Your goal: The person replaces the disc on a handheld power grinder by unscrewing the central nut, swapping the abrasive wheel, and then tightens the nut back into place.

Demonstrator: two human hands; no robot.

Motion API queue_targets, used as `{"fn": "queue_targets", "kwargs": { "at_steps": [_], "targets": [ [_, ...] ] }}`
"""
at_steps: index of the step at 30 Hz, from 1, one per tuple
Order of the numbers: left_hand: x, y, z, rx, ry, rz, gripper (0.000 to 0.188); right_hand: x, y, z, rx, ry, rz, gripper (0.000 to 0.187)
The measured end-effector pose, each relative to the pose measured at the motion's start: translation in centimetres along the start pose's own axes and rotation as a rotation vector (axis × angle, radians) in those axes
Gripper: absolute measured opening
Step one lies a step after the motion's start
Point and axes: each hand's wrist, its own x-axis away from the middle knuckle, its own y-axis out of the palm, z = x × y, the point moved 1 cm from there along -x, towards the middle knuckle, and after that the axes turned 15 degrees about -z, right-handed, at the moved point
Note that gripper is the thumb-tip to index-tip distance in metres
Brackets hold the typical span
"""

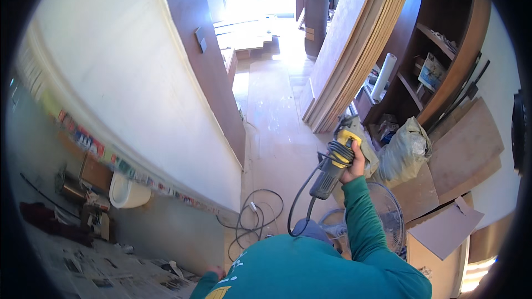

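Note:
My right hand (354, 166) is closed around the yellow handle of a corded power tool (327, 180), holding it up in front of me. The tool has a dark grey, ribbed motor body and a dark metal head at its far end. Loops of its black cord (339, 154) are wound around the middle, and one length curves down from the rear end. The head's exact form is too unclear to name the tool's kind. My left hand (219, 272) hangs low by my left side, mostly hidden behind my sleeve. Its fingers do not show clearly.
A loose cable (256, 213) lies coiled on the floor ahead-left, beside a white wall edge. A round fan guard (390, 210) stands by my right arm. Stacked boards (354, 50), a filled sack (407, 152) and a brown shelf unit (438, 50) line the right side.

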Motion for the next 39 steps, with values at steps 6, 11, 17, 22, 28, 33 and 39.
{"fn": "queue_targets", "kwargs": {
  "at_steps": [6, 11, 17, 22, 28, 33, 39],
  "targets": [
    [-6.2, -19.8, 20.7, 0.182, 0.184, 0.151, 0.026, -8.5, -7.7, -1.8, -0.001, -0.061, 0.194, 0.052],
    [-10.3, -32.5, 35.4, 0.229, 0.371, 0.242, 0.024, -17.0, -18.0, -3.8, -0.004, 0.010, 0.263, 0.050],
    [-14.3, -44.0, 49.5, 0.228, 0.470, 0.346, 0.023, -29.7, -24.9, -7.7, -0.004, 0.117, 0.389, 0.047],
    [-15.2, -53.8, 60.7, 0.288, 0.546, 0.477, 0.020, -39.6, -25.4, -12.1, 0.094, 0.164, 0.325, 0.044],
    [-20.8, -65.9, 70.8, 0.383, 0.587, 0.573, 0.021, -52.1, -29.8, -15.1, 0.308, 0.150, 0.247, 0.054],
    [-32.5, -78.8, 77.2, 0.557, 0.595, 0.662, 0.020, -64.7, -30.3, -16.6, 0.425, 0.075, 0.184, 0.050],
    [-44.4, -95.8, 82.5, 0.705, 0.575, 0.967, 0.013, -78.8, -30.3, -15.4, 0.460, 0.022, 0.262, 0.054]
  ]
}}
